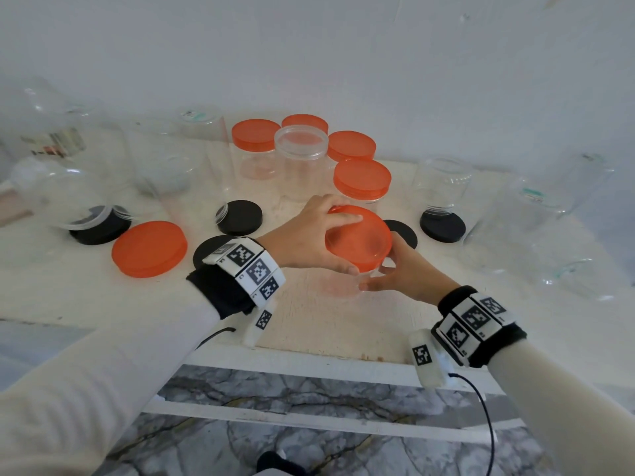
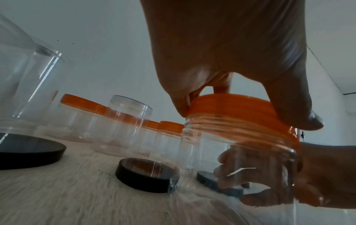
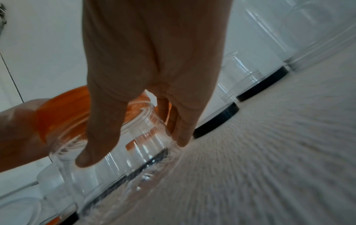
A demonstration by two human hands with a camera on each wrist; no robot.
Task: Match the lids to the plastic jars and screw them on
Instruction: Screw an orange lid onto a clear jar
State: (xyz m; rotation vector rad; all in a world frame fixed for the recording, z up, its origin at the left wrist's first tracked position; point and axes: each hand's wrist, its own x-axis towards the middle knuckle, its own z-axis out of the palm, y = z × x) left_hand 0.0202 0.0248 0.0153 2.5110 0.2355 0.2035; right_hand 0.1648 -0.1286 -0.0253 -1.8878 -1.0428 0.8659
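An orange lid [image 1: 360, 240] sits on top of a clear plastic jar [image 1: 340, 286] near the table's front middle. My left hand [image 1: 309, 235] grips that orange lid [image 2: 231, 106] from above, fingers and thumb curled round its rim; the jar's thread [image 2: 231, 123] shows below the lid. My right hand [image 1: 405, 273] holds the clear jar [image 3: 119, 159] by its side, thumb in front and fingers behind. The jar stands on the table. A loose orange lid [image 1: 149, 249] lies flat at the left.
Several orange-lidded jars [image 1: 362, 180] and one open clear jar [image 1: 301, 159] stand behind. Black lids [image 1: 239, 217] lie about, one [image 1: 442, 225] under an upturned jar at the right. Larger clear jars [image 1: 68, 187] crowd the left and right. The table's front edge [image 1: 309, 362] is near my wrists.
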